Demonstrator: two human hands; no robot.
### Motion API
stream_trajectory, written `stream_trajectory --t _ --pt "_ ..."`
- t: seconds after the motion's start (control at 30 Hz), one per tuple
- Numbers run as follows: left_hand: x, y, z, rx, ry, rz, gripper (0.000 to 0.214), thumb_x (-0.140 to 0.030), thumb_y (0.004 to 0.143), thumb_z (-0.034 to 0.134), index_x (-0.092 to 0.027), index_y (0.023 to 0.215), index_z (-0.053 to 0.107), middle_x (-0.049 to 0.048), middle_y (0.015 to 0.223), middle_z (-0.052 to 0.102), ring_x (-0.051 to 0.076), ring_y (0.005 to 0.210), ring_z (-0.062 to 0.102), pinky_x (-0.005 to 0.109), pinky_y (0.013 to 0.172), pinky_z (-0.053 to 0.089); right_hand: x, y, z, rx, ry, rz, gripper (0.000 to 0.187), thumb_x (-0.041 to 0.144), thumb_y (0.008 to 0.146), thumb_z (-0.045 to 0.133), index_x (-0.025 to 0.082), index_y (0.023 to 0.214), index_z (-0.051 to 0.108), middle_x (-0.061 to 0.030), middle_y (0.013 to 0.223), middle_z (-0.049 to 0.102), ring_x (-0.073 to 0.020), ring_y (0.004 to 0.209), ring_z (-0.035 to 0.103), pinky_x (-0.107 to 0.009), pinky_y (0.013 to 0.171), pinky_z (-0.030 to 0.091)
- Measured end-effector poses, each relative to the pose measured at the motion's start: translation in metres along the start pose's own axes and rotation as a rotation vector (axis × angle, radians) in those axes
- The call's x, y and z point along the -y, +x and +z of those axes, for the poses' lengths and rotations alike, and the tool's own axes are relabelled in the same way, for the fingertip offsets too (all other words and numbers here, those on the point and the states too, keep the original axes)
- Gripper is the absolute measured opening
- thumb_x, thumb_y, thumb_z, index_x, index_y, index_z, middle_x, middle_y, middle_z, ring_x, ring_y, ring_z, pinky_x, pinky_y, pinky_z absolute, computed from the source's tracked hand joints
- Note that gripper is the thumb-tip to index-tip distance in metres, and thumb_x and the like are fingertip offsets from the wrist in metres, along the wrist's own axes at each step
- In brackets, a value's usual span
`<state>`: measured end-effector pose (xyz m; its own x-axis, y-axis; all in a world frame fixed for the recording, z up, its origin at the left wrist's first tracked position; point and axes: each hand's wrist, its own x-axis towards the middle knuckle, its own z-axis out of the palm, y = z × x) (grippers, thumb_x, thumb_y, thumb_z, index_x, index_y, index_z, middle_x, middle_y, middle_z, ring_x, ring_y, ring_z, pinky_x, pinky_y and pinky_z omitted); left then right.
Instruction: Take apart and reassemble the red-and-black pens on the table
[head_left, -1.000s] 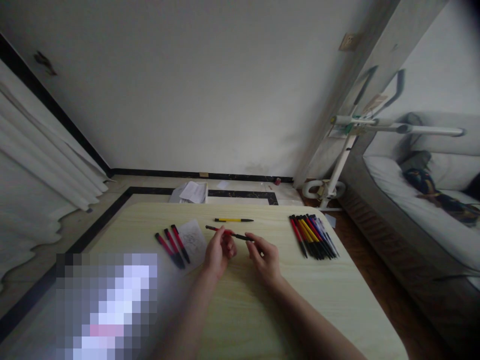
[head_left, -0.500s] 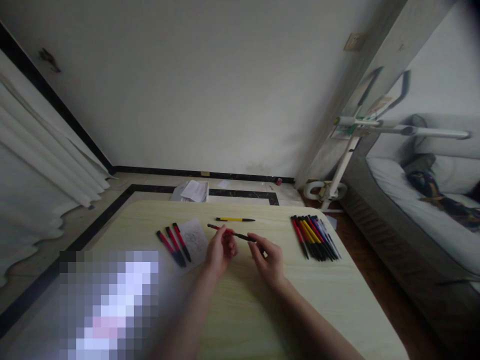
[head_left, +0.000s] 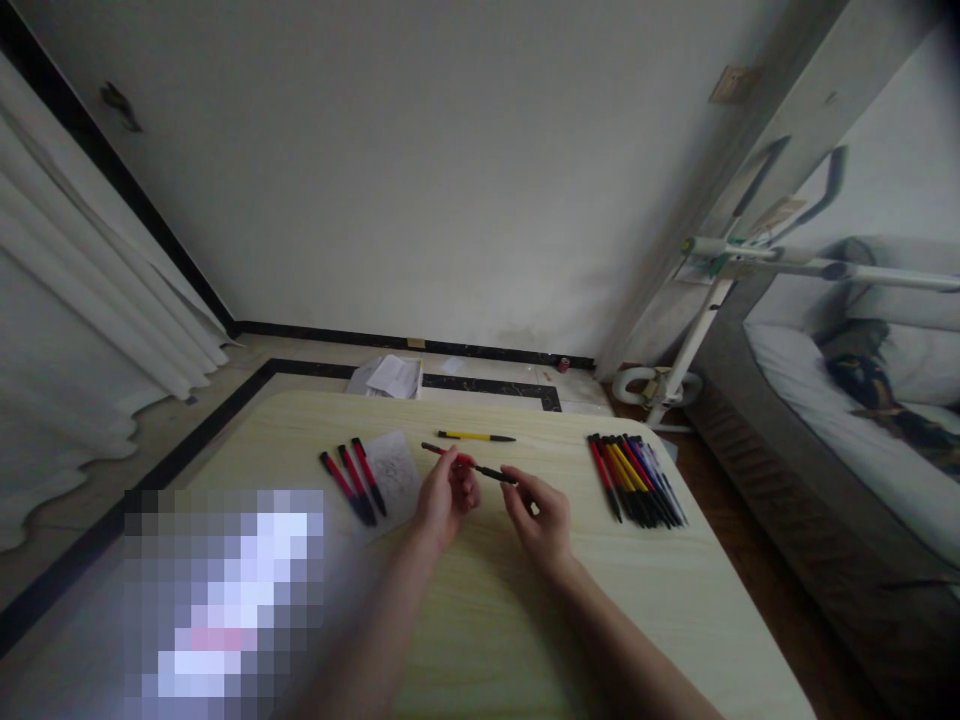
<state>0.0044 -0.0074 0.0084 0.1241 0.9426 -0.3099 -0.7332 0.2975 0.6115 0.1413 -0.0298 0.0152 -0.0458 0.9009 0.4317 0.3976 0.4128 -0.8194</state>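
Note:
Above the middle of the table, a red and black pen point(head_left: 491, 473) is held between my two hands. My left hand point(head_left: 447, 500) is closed around its red part, with the fingertips curled in. The thumb and fingers of my right hand point(head_left: 540, 510) pinch the black end. Just beyond them lies a yellow and black pen point(head_left: 477, 436), set sideways. To the left, three red and black pens point(head_left: 367, 474) lie side by side, some over a sheet of marked paper point(head_left: 399, 475). My fingers cover parts of the held pen.
At the right of the pale wooden table point(head_left: 480, 640) lies a row of several red, yellow, blue and white pens point(head_left: 634, 482). A box with papers point(head_left: 394, 377) stands on the floor behind. White exercise equipment point(head_left: 697, 325) and a sofa point(head_left: 757, 480) are to the right.
The whole view has shifted slightly. Both hands keep their hold on the red and black pen, with little visible change in their positions.

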Motion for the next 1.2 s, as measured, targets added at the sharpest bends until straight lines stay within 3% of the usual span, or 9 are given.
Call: stream_trajectory --t 0.2,0.53,1.2 --pt "0.0005 -0.0003 0.0005 -0.007 -0.005 0.013 0.028 -0.043 0.073 0.052 -0.015 0.069 0.052 -0.0061 0.041 0.040 0.006 0.033 0.037 0.020 0.037 0.024 -0.0014 -0.0021 0.0006 0.005 -0.038 -0.053 0.025 0.026 0.079 0.049 0.014 0.096 0.062 0.0001 0.055 0.051 -0.0098 0.046 0.042 -0.023 0.047 0.036" --pt "-0.0004 -0.0006 0.0006 -0.033 -0.005 -0.014 0.030 -0.043 0.072 0.053 -0.014 0.068 0.054 -0.0055 0.041 0.042 0.007 0.034 0.040 0.020 0.038 0.027 -0.0030 -0.0049 0.0015 0.065 -0.070 -0.187 0.027 0.017 0.078 0.049 0.015 0.103 0.058 0.0033 0.053 0.045 -0.0080 0.044 0.039 -0.021 0.045 0.034" --pt "0.0006 -0.0016 0.0007 -0.001 -0.007 -0.012 0.028 -0.042 0.074 0.051 -0.014 0.068 0.054 -0.0054 0.041 0.041 0.007 0.034 0.039 0.020 0.037 0.026 -0.0057 -0.0036 0.0029 0.015 -0.081 -0.196 0.024 0.019 0.077 0.050 0.015 0.099 0.061 0.0026 0.052 0.047 -0.0080 0.043 0.040 -0.021 0.044 0.035"
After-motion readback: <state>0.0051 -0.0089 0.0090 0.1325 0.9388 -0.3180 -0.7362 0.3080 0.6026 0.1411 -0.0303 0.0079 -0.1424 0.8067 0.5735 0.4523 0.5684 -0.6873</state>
